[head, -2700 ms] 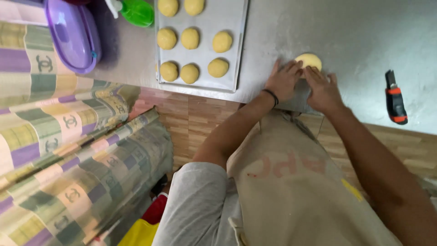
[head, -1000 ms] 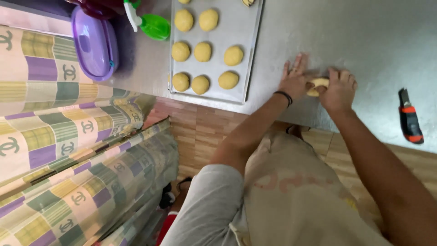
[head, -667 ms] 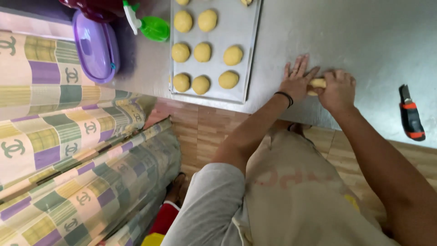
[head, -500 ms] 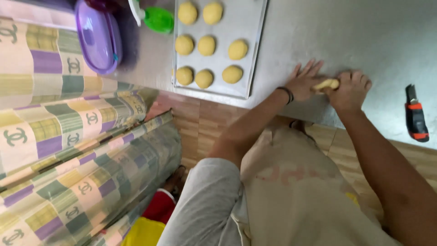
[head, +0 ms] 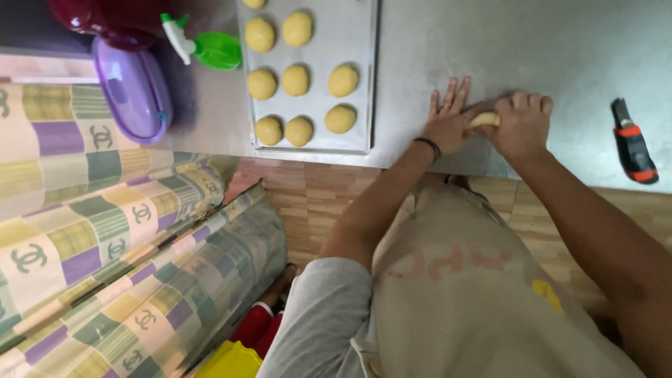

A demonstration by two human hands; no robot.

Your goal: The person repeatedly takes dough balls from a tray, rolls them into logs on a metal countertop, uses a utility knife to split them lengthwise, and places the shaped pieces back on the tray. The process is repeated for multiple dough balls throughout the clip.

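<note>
On the steel counter (head: 490, 42), the right hand (head: 521, 126) curled closed around a yellow dough piece (head: 484, 120), while the left hand (head: 448, 122) lay open-fingered against it, right of the baking tray (head: 357, 84) of dough balls (head: 340, 119).

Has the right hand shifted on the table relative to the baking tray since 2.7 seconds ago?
Cannot tell: the head camera moved too. The right hand cups the dough beside the left hand, right of the baking tray, as before.

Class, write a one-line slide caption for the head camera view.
Both hands, left hand and right hand, shape a piece of dough on a steel table beside a tray of dough balls.
</note>
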